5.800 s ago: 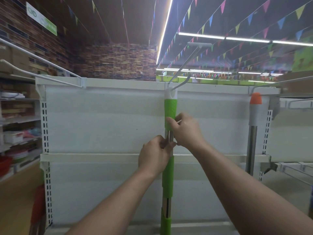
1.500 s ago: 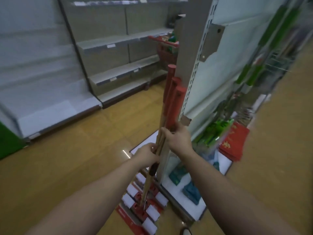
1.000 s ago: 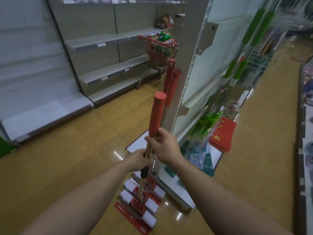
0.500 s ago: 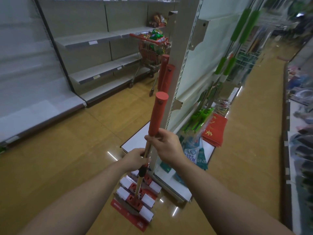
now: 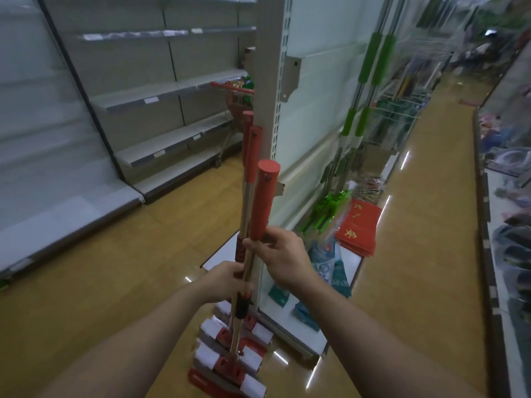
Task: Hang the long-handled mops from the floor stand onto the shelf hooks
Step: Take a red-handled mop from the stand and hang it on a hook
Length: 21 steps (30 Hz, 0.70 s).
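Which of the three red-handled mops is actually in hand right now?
The nearest red mop, foremost in view: left hand and right hand grip its shaft. The other two mops stand behind it by the shelf upright.

I have the mop [image 5: 263,202] before me, my left hand [image 5: 227,282] on its shaft below my right hand [image 5: 284,255]. Spare mops [image 5: 254,145] stand behind it against the shelf post [image 5: 267,67]. Hung mops [image 5: 370,61] lie right of the post, a trolley [image 5: 233,96] behind it, shelves [image 5: 161,96] left.
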{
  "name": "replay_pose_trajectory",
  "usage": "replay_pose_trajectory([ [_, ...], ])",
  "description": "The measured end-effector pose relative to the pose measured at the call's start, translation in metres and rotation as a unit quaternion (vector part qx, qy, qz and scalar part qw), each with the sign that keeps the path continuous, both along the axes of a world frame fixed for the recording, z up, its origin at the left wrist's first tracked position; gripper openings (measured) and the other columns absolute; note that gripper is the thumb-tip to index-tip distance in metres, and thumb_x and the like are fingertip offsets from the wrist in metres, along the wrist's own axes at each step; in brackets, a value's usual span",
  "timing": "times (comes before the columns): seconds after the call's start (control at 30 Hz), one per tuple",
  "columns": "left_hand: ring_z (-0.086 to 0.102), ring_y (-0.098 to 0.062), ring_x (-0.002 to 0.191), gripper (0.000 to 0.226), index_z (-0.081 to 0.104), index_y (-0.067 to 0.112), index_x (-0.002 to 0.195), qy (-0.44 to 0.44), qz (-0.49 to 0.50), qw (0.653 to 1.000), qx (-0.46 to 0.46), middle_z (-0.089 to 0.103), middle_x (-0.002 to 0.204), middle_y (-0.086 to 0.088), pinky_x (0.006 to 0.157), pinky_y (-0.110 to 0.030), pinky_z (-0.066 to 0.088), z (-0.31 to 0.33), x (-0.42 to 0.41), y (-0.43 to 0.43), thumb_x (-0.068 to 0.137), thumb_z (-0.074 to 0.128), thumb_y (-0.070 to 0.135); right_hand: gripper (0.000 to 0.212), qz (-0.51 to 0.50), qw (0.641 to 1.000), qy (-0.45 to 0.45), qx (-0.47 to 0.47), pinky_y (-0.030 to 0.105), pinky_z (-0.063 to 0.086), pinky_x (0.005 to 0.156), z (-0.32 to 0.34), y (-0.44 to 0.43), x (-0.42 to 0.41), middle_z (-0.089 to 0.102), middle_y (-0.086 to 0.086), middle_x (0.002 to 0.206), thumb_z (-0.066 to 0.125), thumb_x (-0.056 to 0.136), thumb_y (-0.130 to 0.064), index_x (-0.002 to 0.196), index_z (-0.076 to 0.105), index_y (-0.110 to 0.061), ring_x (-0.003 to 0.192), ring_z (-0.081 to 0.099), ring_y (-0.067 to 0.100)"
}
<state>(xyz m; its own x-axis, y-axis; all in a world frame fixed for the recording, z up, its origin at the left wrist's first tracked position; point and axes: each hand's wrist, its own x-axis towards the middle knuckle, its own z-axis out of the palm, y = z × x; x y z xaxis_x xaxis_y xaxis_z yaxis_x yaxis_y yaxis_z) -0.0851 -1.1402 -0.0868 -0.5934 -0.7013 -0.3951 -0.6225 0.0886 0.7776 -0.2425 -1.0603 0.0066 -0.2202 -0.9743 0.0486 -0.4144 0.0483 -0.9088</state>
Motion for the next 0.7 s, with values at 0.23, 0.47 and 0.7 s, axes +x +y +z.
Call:
replay_pose_trajectory([
  [0.23,0.074,-0.015,0.088,0.012,0.075,0.025,0.094,0.003,-0.017,0.999,-0.036,0.077,0.093,0.001,0.079,-0.034,0.061,0.041,-0.050,0.038,0.094,0.071,0.036,0.020,0.024,0.998,-0.034,-0.035,0.027,0.059,0.083,0.028,0.030,-0.059,0.077,-0.009,0.097,0.071,0.094,-0.038,0.107,0.077,-0.024,0.089,0.073,0.002],
  [0.47,0.072,0.001,0.091,0.012,0.076,0.034,0.098,0.060,0.004,0.996,-0.059,0.076,0.098,0.015,0.078,-0.017,0.051,0.080,-0.106,0.089,0.094,0.068,0.042,0.024,0.015,0.994,-0.054,-0.088,0.031,0.059,0.084,0.068,0.069,-0.121,0.077,-0.008,0.093,0.072,0.094,-0.040,0.108,0.077,-0.021,0.088,0.072,0.006],
  [0.7,0.072,-0.010,0.095,0.015,0.077,0.041,0.100,0.133,0.050,0.985,-0.095,0.077,0.102,0.010,0.086,-0.034,0.055,0.117,-0.173,0.138,0.093,0.067,0.049,0.031,0.023,0.990,-0.057,-0.127,0.039,0.061,0.087,0.121,0.109,-0.185,0.077,-0.003,0.097,0.074,0.092,-0.040,0.112,0.074,-0.017,0.090,0.074,0.013],
])
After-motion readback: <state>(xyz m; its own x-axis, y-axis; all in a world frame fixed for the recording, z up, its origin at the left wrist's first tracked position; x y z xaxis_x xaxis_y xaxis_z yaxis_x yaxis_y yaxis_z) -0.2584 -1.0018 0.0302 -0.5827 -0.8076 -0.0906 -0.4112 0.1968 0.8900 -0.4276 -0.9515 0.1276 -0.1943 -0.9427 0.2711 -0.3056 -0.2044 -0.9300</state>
